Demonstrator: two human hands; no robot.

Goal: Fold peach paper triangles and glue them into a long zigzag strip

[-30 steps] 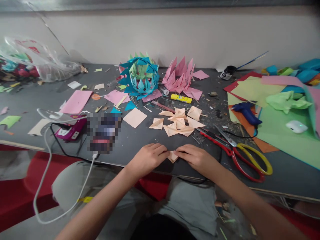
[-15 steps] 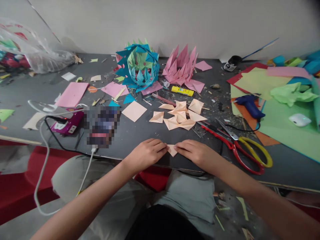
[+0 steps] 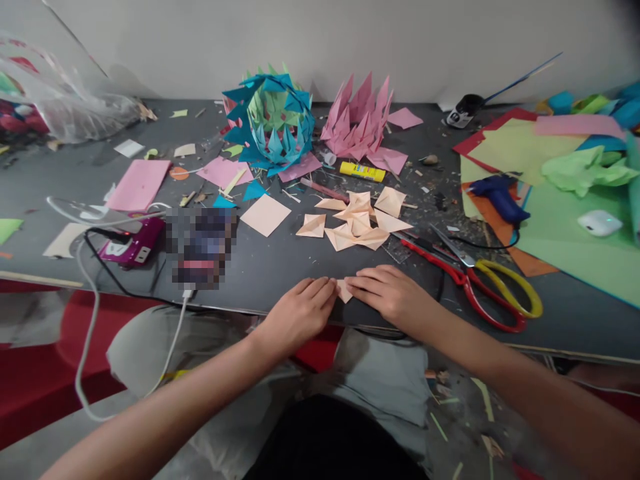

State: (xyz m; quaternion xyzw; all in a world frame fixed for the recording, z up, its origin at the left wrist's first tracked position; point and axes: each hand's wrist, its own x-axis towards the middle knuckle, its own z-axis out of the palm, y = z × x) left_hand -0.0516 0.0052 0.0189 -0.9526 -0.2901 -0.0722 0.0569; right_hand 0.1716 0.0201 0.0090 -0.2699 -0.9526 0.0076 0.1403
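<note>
A small folded piece of peach paper (image 3: 345,291) lies at the table's front edge between my two hands. My left hand (image 3: 309,303) has its fingers pressed together on the paper's left side. On the right side, the fingers of my right hand (image 3: 385,293) press on it, covering that part. Just beyond my hands sits a cluster of folded peach paper pieces (image 3: 357,235), several of them pointed. A flat peach paper square (image 3: 265,215) lies to their left.
Red-and-yellow-handled scissors (image 3: 470,273) lie right of my hands. Behind are a glue stick (image 3: 363,171), a blue paper ring (image 3: 270,123) and a pink one (image 3: 357,123). A glue gun (image 3: 500,199) rests by coloured sheets (image 3: 585,233). A charging phone (image 3: 207,247) is left.
My view has tilted slightly, and the table's things sit a little higher in it. Both hands stay on the folded paper, with the right fingers slightly further over it.
</note>
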